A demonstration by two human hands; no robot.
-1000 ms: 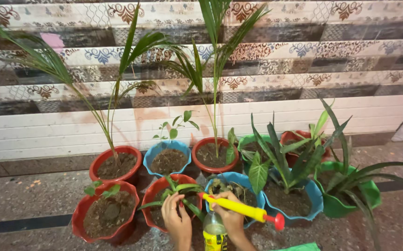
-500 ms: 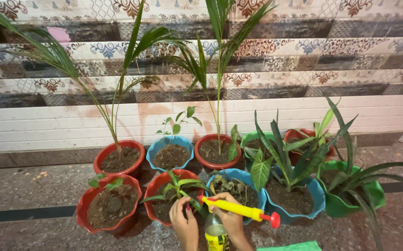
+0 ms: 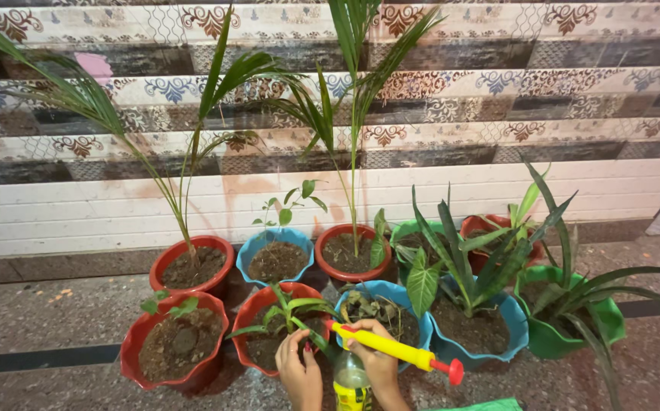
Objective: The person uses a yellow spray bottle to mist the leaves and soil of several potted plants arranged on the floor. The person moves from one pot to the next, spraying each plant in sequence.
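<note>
Low in the middle of the frame, the right hand (image 3: pixel 375 358) is closed around a yellow pump sprayer (image 3: pixel 391 348) with a red knob, fixed on top of a small bottle (image 3: pixel 351 384), and its tip points left at the little green plant (image 3: pixel 293 312) in the front red pot (image 3: pixel 257 304). Just left of it, the left hand (image 3: pixel 299 369) has its fingers curled round the plant's leaves, pinching them lightly. The spraying looks just begun: I see no wet drops, the soil in every pot looks dark and dull, and the palms (image 3: pixel 193 152) and spiky plants (image 3: pixel 467 259) behind and to the right look untouched.
</note>
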